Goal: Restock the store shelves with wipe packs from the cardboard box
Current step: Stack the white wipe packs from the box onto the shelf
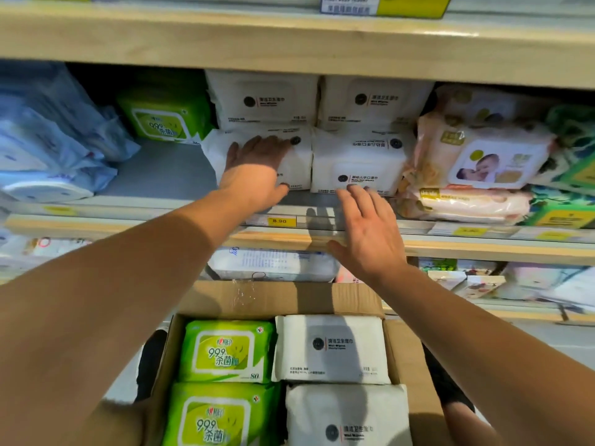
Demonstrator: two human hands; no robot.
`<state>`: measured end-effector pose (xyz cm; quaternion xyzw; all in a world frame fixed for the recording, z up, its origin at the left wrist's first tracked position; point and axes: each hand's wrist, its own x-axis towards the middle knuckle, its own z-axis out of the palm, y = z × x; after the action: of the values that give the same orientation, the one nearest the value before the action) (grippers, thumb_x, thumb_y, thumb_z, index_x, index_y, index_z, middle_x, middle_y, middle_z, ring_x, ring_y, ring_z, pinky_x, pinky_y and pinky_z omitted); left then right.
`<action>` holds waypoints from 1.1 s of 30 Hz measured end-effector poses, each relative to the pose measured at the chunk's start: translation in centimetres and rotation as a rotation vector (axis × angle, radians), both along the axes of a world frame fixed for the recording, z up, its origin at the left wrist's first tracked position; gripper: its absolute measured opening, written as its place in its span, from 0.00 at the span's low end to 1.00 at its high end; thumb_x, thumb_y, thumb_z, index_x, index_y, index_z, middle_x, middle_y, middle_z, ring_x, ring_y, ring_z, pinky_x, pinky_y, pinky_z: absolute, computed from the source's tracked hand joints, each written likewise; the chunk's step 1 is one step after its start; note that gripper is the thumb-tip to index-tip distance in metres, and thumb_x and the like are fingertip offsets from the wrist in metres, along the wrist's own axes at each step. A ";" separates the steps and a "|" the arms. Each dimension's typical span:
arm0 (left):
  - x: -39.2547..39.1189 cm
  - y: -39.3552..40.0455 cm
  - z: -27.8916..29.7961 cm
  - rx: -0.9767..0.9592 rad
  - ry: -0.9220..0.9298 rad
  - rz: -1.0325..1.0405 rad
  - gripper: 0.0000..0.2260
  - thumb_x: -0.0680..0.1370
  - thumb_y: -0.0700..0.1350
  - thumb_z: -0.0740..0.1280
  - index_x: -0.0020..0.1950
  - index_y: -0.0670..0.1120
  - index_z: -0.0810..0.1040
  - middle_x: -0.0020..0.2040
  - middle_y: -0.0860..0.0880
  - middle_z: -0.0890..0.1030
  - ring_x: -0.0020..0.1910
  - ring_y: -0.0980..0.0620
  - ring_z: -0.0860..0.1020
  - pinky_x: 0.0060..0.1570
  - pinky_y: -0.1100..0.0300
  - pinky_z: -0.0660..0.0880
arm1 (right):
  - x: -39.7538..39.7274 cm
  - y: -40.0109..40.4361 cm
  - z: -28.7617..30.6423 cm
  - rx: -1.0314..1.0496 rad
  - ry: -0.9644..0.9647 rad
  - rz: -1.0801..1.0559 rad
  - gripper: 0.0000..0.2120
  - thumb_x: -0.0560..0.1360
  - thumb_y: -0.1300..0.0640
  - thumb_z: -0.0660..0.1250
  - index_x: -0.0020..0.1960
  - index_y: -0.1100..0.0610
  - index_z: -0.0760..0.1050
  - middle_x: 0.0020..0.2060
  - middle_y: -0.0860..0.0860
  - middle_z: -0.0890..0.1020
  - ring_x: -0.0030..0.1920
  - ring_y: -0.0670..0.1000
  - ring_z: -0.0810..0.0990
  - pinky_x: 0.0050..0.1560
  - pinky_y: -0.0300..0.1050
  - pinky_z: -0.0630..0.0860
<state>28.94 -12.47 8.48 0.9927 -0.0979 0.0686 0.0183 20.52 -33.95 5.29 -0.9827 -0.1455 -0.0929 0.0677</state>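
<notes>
Left hand (257, 156) lay flat on white soft wipe pack (260, 162) on grey middle shelf (161, 175), fingers straight, likely squaring it against neighbouring white pack (357, 165). Right hand (363, 230) hovered spread, grasping nothing. Brown cardboard box (409, 358) below kept 2 green (225, 352), 2 white packs (331, 349).

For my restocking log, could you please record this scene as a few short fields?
left hand: left hand flat on a white wipe pack, lower left of the white stack
right hand: right hand open, at the shelf edge, holding nothing
cardboard box: two green packs, two white packs visible
</notes>
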 end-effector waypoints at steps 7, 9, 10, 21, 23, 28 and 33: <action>-12.2 -1.1 -0.9 -0.135 -0.035 -0.119 0.31 0.73 0.55 0.67 0.75 0.50 0.63 0.72 0.48 0.68 0.71 0.45 0.63 0.70 0.48 0.58 | -8.1 -0.4 0.9 -0.004 0.119 0.033 0.38 0.72 0.45 0.70 0.76 0.55 0.58 0.74 0.54 0.62 0.74 0.58 0.58 0.74 0.53 0.56; -15.7 -1.3 -2.0 -0.177 0.005 -0.149 0.31 0.73 0.53 0.68 0.74 0.49 0.65 0.72 0.48 0.69 0.71 0.45 0.65 0.70 0.49 0.58 | -10.8 -0.6 0.3 -0.008 0.183 0.039 0.38 0.72 0.45 0.68 0.76 0.55 0.57 0.75 0.54 0.61 0.74 0.58 0.57 0.74 0.53 0.56; -17.5 -1.6 -2.5 -0.183 0.031 -0.165 0.30 0.73 0.53 0.69 0.73 0.49 0.66 0.71 0.47 0.70 0.70 0.45 0.65 0.70 0.49 0.58 | -12.1 -0.7 0.0 -0.026 0.218 0.042 0.38 0.73 0.44 0.68 0.76 0.54 0.56 0.75 0.54 0.60 0.74 0.58 0.57 0.75 0.53 0.55; -30.8 -3.5 -9.9 -0.157 0.342 -0.195 0.30 0.73 0.54 0.67 0.74 0.50 0.64 0.72 0.48 0.67 0.70 0.45 0.65 0.69 0.51 0.62 | -22.3 -1.5 -5.3 -0.131 0.539 0.070 0.39 0.74 0.42 0.67 0.77 0.52 0.53 0.76 0.52 0.57 0.76 0.56 0.54 0.74 0.50 0.54; -31.8 -4.0 -11.2 -0.123 0.409 -0.220 0.31 0.73 0.55 0.66 0.74 0.50 0.63 0.72 0.48 0.67 0.69 0.45 0.66 0.67 0.50 0.64 | -23.1 -1.7 -6.0 -0.121 0.588 0.055 0.37 0.75 0.44 0.66 0.77 0.52 0.53 0.75 0.52 0.59 0.75 0.56 0.55 0.75 0.50 0.54; -32.6 -4.5 -13.5 -0.063 0.542 -0.215 0.39 0.72 0.58 0.68 0.76 0.47 0.55 0.75 0.47 0.60 0.67 0.44 0.67 0.64 0.52 0.68 | -24.0 -2.3 -7.4 -0.129 0.664 0.034 0.37 0.73 0.48 0.68 0.76 0.53 0.54 0.74 0.52 0.60 0.75 0.56 0.56 0.74 0.50 0.56; -31.9 -5.0 -14.7 -0.139 0.644 -0.153 0.50 0.65 0.60 0.74 0.78 0.46 0.49 0.75 0.47 0.55 0.69 0.43 0.65 0.65 0.51 0.68 | -22.6 -3.4 -7.5 -0.178 0.705 0.063 0.39 0.72 0.47 0.69 0.76 0.53 0.54 0.73 0.51 0.61 0.72 0.57 0.60 0.71 0.52 0.61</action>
<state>-2.98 -17.46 -6.22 0.9495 -0.1564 -0.2435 0.1211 -2.09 -37.31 -2.21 -0.9514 -0.1510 0.2667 0.0307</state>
